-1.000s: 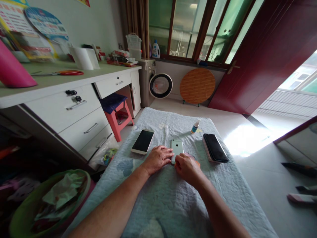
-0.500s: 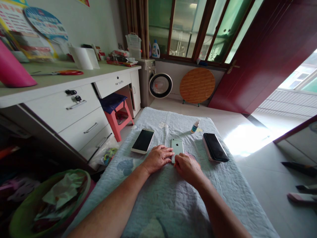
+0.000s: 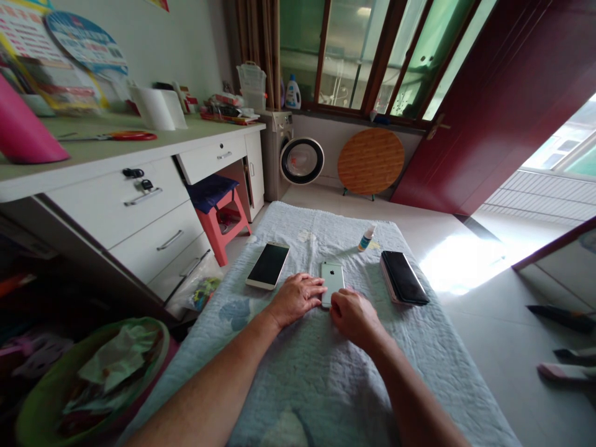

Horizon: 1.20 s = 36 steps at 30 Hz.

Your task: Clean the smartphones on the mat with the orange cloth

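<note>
A silver smartphone point(image 3: 333, 277) lies face down on the light blue quilted cover, its apple logo showing. My left hand point(image 3: 298, 298) lies flat at its left side, fingers stretched out with their tips at the phone's edge. Over the phone's lower right corner, my right hand point(image 3: 354, 315) is closed with curled fingers; whatever it holds, if anything, is hidden. A gold-framed phone point(image 3: 269, 266) rests screen up to the left. On the right is a black phone point(image 3: 404, 276) atop a pinkish flat object. Beyond the silver phone stands a small spray bottle point(image 3: 366, 238).
The quilted cover point(image 3: 321, 372) spreads over a low surface in front of me. To the left are a white desk point(image 3: 139, 205), a pink stool point(image 3: 221, 230) and a green basin point(image 3: 162, 354). An open washing machine point(image 3: 279, 149) and a round wooden tabletop point(image 3: 371, 161) stand behind.
My right hand has shifted very slightly to the right at the silver phone's lower corner. My left hand stays beside the phone.
</note>
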Tool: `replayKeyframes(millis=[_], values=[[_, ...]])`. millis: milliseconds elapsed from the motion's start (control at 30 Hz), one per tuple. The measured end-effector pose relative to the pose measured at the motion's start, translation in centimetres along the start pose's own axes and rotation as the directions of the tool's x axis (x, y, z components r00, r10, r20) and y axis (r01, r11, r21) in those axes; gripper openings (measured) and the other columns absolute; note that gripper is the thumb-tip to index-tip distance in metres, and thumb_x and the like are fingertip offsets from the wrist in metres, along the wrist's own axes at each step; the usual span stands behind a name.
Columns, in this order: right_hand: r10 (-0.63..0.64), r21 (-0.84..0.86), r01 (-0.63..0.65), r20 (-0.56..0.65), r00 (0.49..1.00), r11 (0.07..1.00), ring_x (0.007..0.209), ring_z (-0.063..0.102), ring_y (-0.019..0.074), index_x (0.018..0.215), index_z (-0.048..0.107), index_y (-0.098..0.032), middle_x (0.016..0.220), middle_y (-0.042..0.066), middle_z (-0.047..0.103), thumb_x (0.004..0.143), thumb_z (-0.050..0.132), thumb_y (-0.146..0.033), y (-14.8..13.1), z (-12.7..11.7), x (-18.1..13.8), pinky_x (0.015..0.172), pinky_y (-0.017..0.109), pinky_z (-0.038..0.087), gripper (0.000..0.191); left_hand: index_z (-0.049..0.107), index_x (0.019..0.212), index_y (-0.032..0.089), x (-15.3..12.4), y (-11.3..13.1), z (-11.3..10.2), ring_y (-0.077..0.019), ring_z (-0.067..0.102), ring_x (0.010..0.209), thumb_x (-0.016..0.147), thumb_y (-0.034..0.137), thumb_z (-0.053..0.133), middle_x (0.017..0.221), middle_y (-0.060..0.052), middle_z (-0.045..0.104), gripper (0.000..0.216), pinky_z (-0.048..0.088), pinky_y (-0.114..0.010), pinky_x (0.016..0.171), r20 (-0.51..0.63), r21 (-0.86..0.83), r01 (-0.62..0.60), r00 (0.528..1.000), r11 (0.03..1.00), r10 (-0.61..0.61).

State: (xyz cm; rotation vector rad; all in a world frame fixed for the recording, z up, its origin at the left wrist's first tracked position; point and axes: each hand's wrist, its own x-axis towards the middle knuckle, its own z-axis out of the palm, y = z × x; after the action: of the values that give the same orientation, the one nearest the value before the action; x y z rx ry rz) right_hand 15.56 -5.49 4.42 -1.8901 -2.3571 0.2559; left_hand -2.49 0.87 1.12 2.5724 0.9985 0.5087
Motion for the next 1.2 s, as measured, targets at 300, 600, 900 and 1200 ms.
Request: replayKeyframes(millis=[300, 600, 900, 1200], values=[[-0.047, 0.074, 0.047, 0.000, 0.999, 0.996, 0.076, 0.058, 0.0126, 0.094, 0.061, -0.020, 0.094, 0.004, 0.064, 0.092, 0.043, -0.023, -2.0, 0.8, 0.9, 0.060, 0.024, 0.030, 0.019, 0.058, 0.125, 0.032, 0.1, 0.5, -0.6, -0.0224, 0.047, 0.119, 0.089, 0.039, 0.059, 0.135, 0.003, 0.055, 0.037, 0.036, -0.038, 0.104, 0.040, -0.010, 0.006, 0.999, 1.000, -0.006], [0.054, -0.047, -0.052, 0.033, 0.998, 0.998, 0.071, 0.054, 0.0127, 0.081, 0.058, -0.020, 0.083, 0.003, 0.061, 0.086, 0.050, -0.022, 0.2, -0.3, -0.1, 0.059, 0.025, 0.027, 0.010, 0.057, 0.125, 0.035, -0.2, 0.2, -0.1, -0.0225, 0.046, 0.120, 0.086, 0.030, 0.059, 0.136, 0.006, 0.054, 0.040, 0.034, -0.040, 0.105, 0.012, 0.011, -0.009, 1.000, 1.000, 0.008], [-0.086, 0.294, 0.081, 0.004, 0.996, 0.952, 0.065, 0.049, 0.0099, 0.072, 0.059, -0.017, 0.068, -0.002, 0.057, 0.077, 0.056, -0.014, 1.1, -0.9, -0.3, 0.061, 0.020, 0.031, 0.007, 0.057, 0.126, 0.030, -0.3, 0.6, -0.3, -0.0255, 0.045, 0.122, 0.077, 0.053, 0.066, 0.137, -0.001, 0.053, 0.055, 0.033, -0.041, 0.105, 0.007, -0.012, -0.007, 1.000, 1.000, 0.007], [-0.063, 0.203, 0.068, -0.031, 0.998, 0.977, 0.070, 0.050, 0.0097, 0.075, 0.063, -0.017, 0.083, 0.001, 0.056, 0.084, 0.055, -0.019, 0.5, -0.2, 0.0, 0.065, 0.020, 0.033, 0.012, 0.060, 0.124, 0.030, -0.2, 0.5, 0.4, -0.0254, 0.048, 0.118, 0.085, 0.054, 0.058, 0.135, -0.002, 0.055, 0.046, 0.036, -0.041, 0.102, -0.038, 0.036, -0.004, 0.999, 0.999, 0.005]])
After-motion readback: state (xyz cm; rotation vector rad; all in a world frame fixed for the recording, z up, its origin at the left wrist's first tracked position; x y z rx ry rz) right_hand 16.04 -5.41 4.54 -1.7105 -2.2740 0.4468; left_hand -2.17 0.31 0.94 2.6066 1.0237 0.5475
